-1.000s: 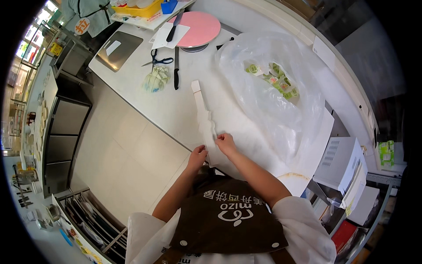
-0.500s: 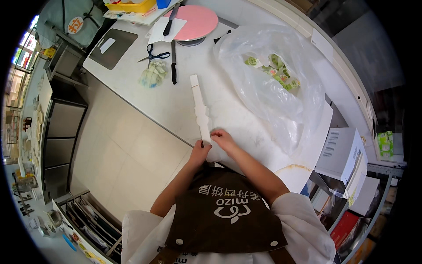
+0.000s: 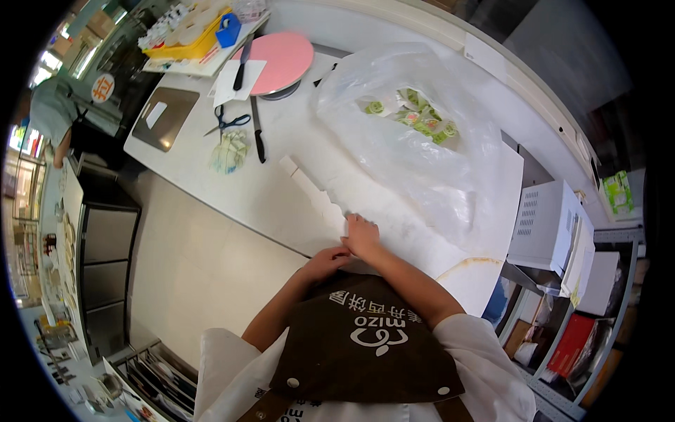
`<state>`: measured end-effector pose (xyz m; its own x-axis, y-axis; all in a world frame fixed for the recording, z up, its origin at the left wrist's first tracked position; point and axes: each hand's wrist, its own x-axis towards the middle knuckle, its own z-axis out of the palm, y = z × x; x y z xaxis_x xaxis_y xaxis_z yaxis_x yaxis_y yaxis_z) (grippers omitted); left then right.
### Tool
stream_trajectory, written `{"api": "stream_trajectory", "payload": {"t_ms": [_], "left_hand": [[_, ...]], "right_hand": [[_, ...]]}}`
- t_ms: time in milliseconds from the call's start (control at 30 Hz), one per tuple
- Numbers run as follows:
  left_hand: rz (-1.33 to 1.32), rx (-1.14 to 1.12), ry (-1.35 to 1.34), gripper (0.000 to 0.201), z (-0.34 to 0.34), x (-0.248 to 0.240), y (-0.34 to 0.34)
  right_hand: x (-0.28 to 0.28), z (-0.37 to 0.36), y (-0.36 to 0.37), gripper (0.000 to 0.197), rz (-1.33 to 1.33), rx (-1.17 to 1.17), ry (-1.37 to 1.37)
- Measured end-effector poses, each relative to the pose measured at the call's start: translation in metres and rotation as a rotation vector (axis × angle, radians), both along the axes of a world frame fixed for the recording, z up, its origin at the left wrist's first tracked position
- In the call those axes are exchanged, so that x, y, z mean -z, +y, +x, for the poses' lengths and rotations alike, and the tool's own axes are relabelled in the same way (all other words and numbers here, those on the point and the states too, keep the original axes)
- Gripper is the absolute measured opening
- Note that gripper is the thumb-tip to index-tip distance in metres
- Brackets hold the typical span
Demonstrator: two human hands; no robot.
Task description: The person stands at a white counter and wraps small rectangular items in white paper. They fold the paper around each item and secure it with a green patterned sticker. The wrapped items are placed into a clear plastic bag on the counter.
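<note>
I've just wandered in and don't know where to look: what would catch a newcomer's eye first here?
Probably the bright pink disc, on a stand at the far side of the white table. Next, the big see-through plastic bag spread over the table's right side, with green-patterned pieces showing at it. Nearer, a pale strip slants across the tabletop toward the person's right grip.

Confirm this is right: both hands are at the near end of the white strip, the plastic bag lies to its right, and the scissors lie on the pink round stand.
One thing is wrong: the scissors lie on the white table, not on the pink round stand, as the head view shows. The left hand and right hand are indeed at the near end of the white strip, with the plastic bag to its right.
</note>
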<state>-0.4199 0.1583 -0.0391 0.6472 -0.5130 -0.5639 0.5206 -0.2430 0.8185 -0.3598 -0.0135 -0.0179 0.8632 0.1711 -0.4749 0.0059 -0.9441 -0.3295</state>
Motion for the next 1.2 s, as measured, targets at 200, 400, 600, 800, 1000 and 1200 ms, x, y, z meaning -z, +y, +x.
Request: {"api": "stream_trajectory", "payload": {"t_ms": [200,400,600,800,1000,1200], "left_hand": [[0.693,0.065,-0.775,0.056,0.059,-0.052,0.036],[0.677,0.524,-1.095,0.060,0.072,-0.038,0.019],[0.719,0.723,-1.241,0.041,0.087,-0.007,-0.003],[0.726,0.809,-1.026,0.037,0.091,-0.023,-0.001],[0.535,0.784,-0.829,0.031,0.070,-0.095,-0.008],[0.631,0.872,-1.050,0.037,0.063,-0.139,-0.029]], "right_hand": [[0.008,-0.026,-0.059,0.062,-0.129,0.001,-0.087],[0.012,-0.072,-0.110,0.057,-0.238,0.017,-0.140],[0.021,-0.102,-0.112,0.058,-0.219,0.045,-0.134],[0.008,-0.094,-0.120,0.060,-0.011,0.098,0.125],[-0.046,-0.093,-0.113,0.078,0.116,-0.020,-0.208],[-0.060,-0.067,-0.074,0.066,0.448,-0.063,-0.253]]}}
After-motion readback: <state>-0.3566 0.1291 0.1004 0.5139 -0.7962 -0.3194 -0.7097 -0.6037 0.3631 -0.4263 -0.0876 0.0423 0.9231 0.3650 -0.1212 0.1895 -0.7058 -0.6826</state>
